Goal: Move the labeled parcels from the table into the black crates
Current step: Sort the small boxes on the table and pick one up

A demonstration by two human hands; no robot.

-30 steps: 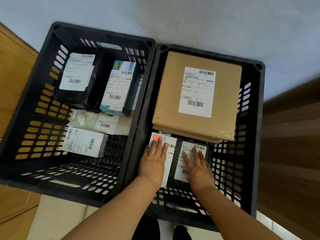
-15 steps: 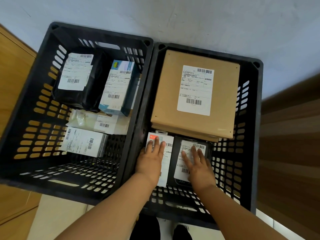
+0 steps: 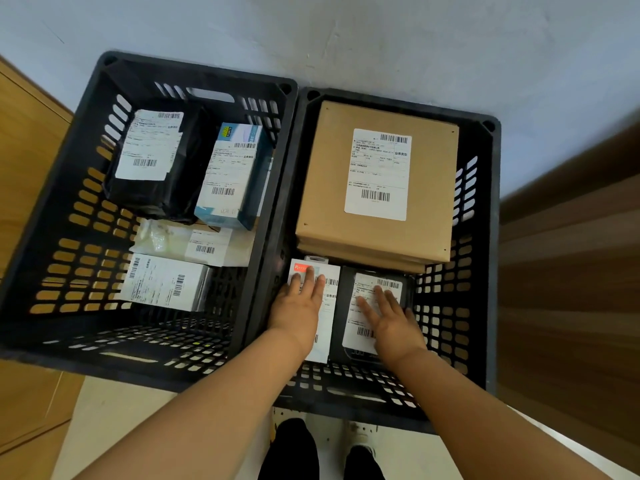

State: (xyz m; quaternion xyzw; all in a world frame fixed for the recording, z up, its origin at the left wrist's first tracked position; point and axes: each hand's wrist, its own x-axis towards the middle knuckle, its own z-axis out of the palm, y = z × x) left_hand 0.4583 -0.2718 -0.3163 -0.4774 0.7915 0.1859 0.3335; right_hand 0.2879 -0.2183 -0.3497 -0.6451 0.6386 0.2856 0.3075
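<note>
Two black crates stand side by side. In the right crate (image 3: 485, 278) my left hand (image 3: 300, 306) rests flat, fingers straight, on a white labeled box (image 3: 330, 306). Beside it my right hand (image 3: 391, 317) presses flat on a black parcel (image 3: 367, 299) with a white label. Behind them lies a stack of brown cardboard parcels (image 3: 325, 188). The left crate (image 3: 62, 209) holds a black bag parcel (image 3: 180, 188), a blue-and-white box (image 3: 235, 174), a clear-wrapped parcel (image 3: 162, 237) and a white box (image 3: 162, 282).
A pale wall (image 3: 381, 36) runs behind the crates. Wooden panels stand at the left (image 3: 24, 133) and right (image 3: 571, 271). Below, my dark shoes (image 3: 294, 452) are on a light floor. The near part of the left crate's bottom is bare.
Both hands stay flat on their parcels in the right crate; fingers shifted only slightly. The parcels have not visibly moved.
</note>
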